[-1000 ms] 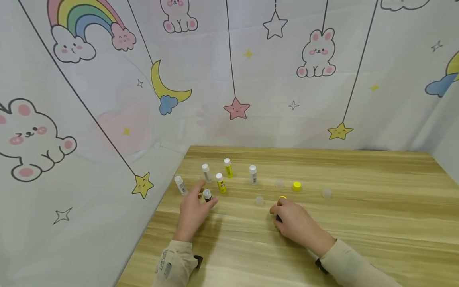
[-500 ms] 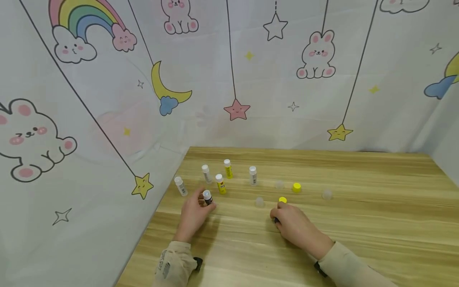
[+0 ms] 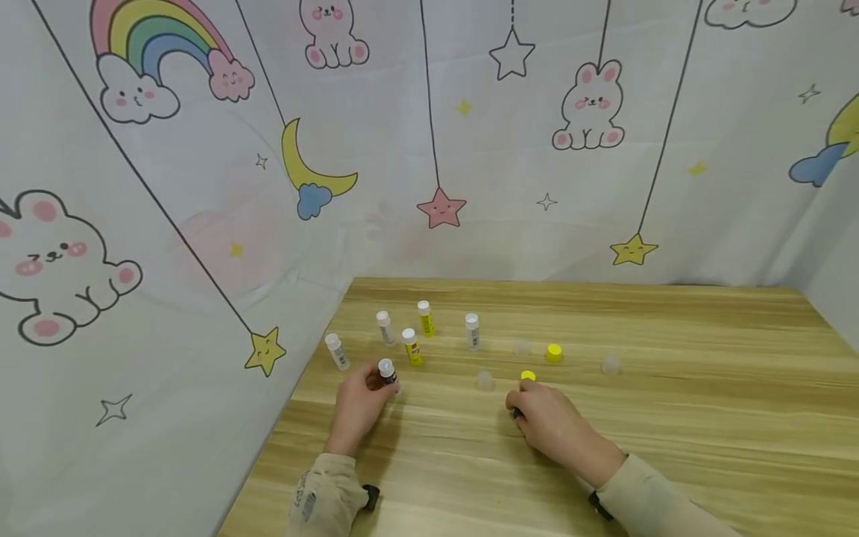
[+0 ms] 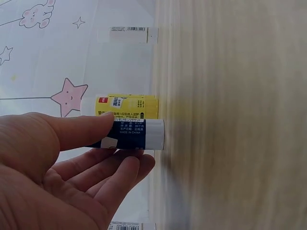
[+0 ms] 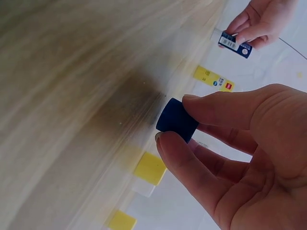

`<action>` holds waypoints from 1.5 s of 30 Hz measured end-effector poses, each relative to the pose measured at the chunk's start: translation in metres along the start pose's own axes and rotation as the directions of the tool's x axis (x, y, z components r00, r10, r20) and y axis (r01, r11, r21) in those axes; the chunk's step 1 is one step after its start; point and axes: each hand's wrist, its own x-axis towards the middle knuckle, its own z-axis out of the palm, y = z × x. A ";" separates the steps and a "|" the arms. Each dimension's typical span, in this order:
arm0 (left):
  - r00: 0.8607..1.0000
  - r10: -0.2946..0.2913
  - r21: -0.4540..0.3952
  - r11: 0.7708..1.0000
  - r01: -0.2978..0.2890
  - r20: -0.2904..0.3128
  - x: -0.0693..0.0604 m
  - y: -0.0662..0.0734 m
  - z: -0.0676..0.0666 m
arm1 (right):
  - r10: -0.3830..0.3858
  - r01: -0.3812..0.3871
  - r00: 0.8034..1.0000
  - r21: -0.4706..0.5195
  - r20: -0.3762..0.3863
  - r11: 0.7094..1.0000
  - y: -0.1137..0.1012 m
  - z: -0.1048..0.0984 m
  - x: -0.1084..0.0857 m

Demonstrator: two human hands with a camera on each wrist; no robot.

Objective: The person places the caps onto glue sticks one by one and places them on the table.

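Note:
My left hand (image 3: 357, 409) grips an upright navy glue stick (image 4: 130, 134) with a white end, thumb on one side and fingers on the other. Just behind it stands a yellow glue stick (image 3: 412, 349), close to it in the left wrist view. Between thumb and fingertips, my right hand (image 3: 560, 426) pinches a small dark blue cap (image 5: 177, 120), low over the table. Beyond that hand, a yellow cap (image 3: 528, 376) sits on the wood, partly hidden by the fingers in the head view.
Another yellow glue stick (image 3: 426, 321) and white ones, including a left one (image 3: 338, 353) and a right one (image 3: 473, 333), stand on the wooden table (image 3: 705, 425). Another yellow cap (image 3: 553, 353) and several clear caps, one at right (image 3: 611, 365), lie rightward. A printed curtain (image 3: 510, 164) hangs behind.
My left fingers have closed in around the navy glue stick, which has shifted slightly left. The right hand keeps its pinch on the blue cap, almost still.

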 end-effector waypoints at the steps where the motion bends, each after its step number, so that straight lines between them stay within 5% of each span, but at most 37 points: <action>1: 1.000 -0.003 0.001 1.000 0.003 0.000 0.000 0.000 0.000 | -0.001 0.001 1.000 -0.002 -0.004 1.000 0.000 0.000 0.000; 10: 1.000 0.007 0.003 1.000 -0.007 -0.004 -0.001 0.002 -0.001 | 0.008 -0.008 1.000 -0.008 -0.025 1.000 0.001 -0.001 0.000; 22: 1.000 0.014 0.022 1.000 -0.014 -0.011 0.003 0.029 -0.002 | 0.021 -0.022 0.999 -0.020 -0.045 1.000 0.002 -0.010 0.004; 34: 0.987 0.162 -0.047 0.986 -0.163 -0.021 0.002 0.069 -0.001 | 0.070 -0.069 0.995 0.010 -0.076 0.998 0.003 -0.025 0.007; 45: 0.975 0.222 -0.063 0.973 -0.222 -0.011 0.005 0.097 0.009 | 0.109 -0.106 0.989 0.029 -0.104 0.994 0.009 -0.041 0.008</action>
